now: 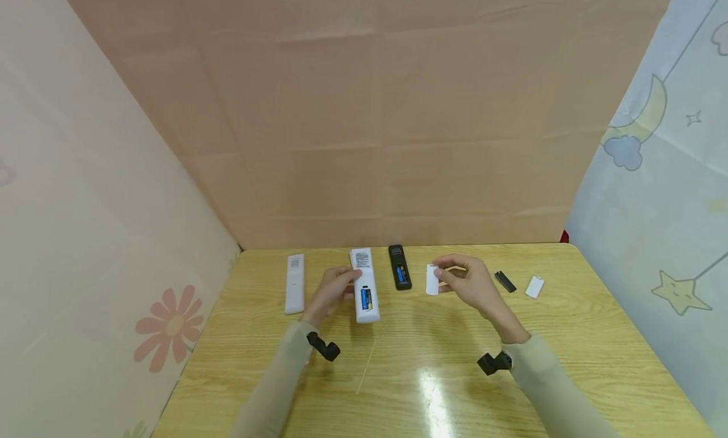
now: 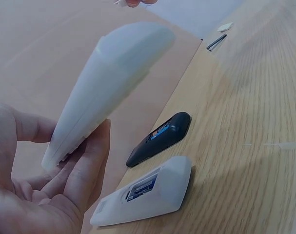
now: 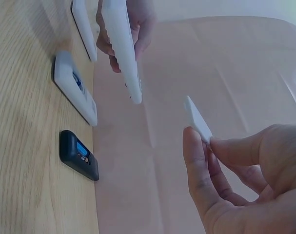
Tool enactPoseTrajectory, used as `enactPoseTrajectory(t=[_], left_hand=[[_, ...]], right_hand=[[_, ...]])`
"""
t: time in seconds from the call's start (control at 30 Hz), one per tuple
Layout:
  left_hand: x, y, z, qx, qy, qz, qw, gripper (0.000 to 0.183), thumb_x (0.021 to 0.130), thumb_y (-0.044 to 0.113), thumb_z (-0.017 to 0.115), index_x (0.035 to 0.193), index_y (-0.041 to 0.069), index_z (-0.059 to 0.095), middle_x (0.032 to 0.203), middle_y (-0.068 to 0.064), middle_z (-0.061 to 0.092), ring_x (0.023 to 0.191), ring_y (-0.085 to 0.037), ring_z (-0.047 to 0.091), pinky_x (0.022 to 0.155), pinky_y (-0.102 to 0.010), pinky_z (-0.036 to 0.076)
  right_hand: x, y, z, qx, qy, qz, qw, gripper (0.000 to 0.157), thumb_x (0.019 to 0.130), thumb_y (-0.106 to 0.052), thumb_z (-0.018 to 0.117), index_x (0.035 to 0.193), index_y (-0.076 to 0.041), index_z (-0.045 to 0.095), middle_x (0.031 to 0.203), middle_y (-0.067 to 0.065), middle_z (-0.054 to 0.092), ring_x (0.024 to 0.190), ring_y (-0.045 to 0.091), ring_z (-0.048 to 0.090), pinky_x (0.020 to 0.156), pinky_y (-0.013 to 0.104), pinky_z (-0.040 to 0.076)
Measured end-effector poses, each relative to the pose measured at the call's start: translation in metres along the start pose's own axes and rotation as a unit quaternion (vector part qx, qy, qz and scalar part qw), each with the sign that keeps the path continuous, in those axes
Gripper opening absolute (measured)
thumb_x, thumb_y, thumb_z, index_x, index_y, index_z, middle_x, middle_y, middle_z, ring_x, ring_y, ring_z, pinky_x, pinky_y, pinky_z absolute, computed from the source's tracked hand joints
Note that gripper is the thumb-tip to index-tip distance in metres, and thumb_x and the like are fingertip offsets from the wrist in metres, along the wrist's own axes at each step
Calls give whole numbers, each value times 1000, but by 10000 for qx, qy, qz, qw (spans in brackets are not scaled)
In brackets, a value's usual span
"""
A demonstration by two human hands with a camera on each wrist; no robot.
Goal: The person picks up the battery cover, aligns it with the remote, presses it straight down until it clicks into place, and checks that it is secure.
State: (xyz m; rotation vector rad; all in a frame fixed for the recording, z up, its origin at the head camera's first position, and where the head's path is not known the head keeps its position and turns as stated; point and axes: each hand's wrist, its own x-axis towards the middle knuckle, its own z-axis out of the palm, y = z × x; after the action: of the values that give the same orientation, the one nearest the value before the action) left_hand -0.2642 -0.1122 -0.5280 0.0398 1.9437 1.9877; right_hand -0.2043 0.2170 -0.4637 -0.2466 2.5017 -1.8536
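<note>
My left hand (image 1: 332,291) grips a white remote control (image 1: 366,315) raised off the table. Its back faces up in the head view, where batteries show in the uncovered compartment; the button side is turned down. Between thumb and fingertips my right hand (image 1: 467,283) pinches a white battery cover (image 1: 432,281), in the air to the right of that remote. Beneath the raised remote, a second white remote (image 2: 172,190) lies on the table with its battery compartment uncovered, largely hidden from the head camera. Beside it is a black remote (image 1: 400,267), whose compartment shows a blue battery.
Another white remote (image 1: 294,283) lies face down at the left of the wooden table (image 1: 455,337). To the right of my right hand lie a black battery cover (image 1: 505,282) and a white battery cover (image 1: 534,287). A pinkish-tan sheet (image 1: 375,141) hangs behind the table.
</note>
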Motion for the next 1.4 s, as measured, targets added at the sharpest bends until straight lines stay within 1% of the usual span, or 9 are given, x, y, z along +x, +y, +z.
enactPoseTrajectory(t=[0.13,0.27,0.57,0.67,0.83,0.9,1.03,1.2,1.4], left_hand=[[1,-2,3,11,-1,30,10000,40,109,25,62,134,-7,65,121,-20,73,96,-19,76,82,-31,64],[1,-3,5,11,38,18,10000,39,109,25,62,132,-6,66,119,-19,74,95,-19,76,80,-29,64],[1,0,8,54,-31,42,10000,43,109,26,63,137,-7,64,121,-21,74,96,-19,77,83,-32,65],[0,1,9,46,-31,40,10000,43,109,26,63,136,-7,64,120,-21,75,94,-19,77,83,-33,65],[-2,3,13,3,-1,25,10000,42,108,26,64,135,-6,65,118,-20,76,92,-19,77,83,-35,64],[-2,3,13,-37,-1,36,10000,42,108,25,64,134,-7,65,117,-20,76,92,-19,77,84,-36,64],[-2,4,13,-41,-27,87,9999,41,108,24,63,134,-7,65,117,-20,76,92,-19,77,84,-37,65],[-3,3,14,-28,-47,105,9999,43,108,25,64,135,-7,65,118,-20,75,93,-19,77,83,-37,65],[-4,4,16,-11,-124,133,9998,43,108,26,63,136,-7,64,119,-22,75,93,-20,78,81,-37,65]], right_hand=[[-1,-1,2,22,-48,-33,10000,28,105,-3,66,131,7,69,126,30,65,104,34,75,77,33,67],[-2,-1,4,12,-117,-120,9999,27,105,-3,66,131,7,69,126,30,66,103,35,75,76,33,67],[-2,-2,7,111,-177,-186,9996,26,105,-3,66,129,7,70,125,31,66,102,35,75,75,33,67],[-2,-3,9,133,-211,-172,9995,26,105,-3,66,129,7,70,126,31,65,102,35,75,76,35,67],[-3,-8,12,137,-236,-159,9995,26,105,-3,67,129,6,70,127,30,66,103,35,75,79,43,67],[-3,-9,14,145,-229,-191,9995,26,105,-3,67,128,6,71,126,30,66,103,35,75,79,43,67],[-4,-12,16,142,-238,-289,9992,25,104,-2,67,128,7,71,124,30,67,102,36,76,78,42,67],[-5,-13,18,151,-241,-307,9991,25,104,-1,67,128,6,71,124,30,67,101,35,76,78,41,67],[-5,-14,20,207,-233,-290,9991,25,104,-1,68,127,7,72,123,29,67,100,34,76,75,36,67]])
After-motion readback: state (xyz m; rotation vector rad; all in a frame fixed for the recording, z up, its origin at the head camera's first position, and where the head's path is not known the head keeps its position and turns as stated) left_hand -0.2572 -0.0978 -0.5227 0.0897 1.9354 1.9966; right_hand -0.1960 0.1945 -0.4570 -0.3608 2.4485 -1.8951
